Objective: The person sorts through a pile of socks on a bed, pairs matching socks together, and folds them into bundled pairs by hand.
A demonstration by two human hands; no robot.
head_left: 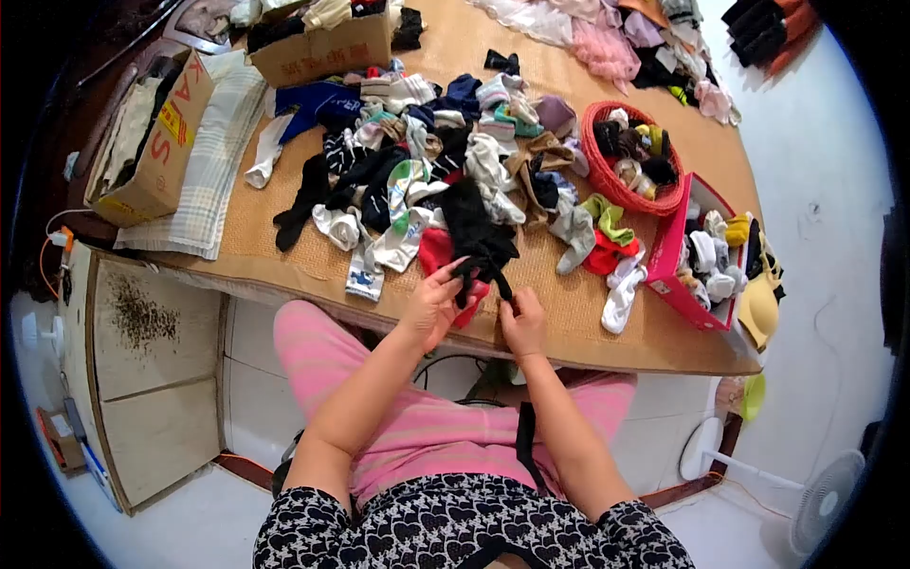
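Observation:
At the near edge of the sock pile (417, 180), a dark, limp black stocking (474, 223) is stretched toward me. My left hand (434, 305) pinches its near part between thumb and fingers. A narrow end of the same stocking runs into my right hand (523, 324), whose fingers are closed on it. Red cloth (436, 249) lies under and beside my left hand. White socks with green marks (403, 237) are left of the hands, and a grey sock (574, 237) lies to the right.
A red basket (607, 180) and a pink box (668, 256) of rolled socks stand at right, beside a yellow bra (758, 308). Cardboard boxes (171, 152) of clothing stand at left. Pink clothes (607, 47) lie at the back. The table edge (607, 358) crosses above my lap.

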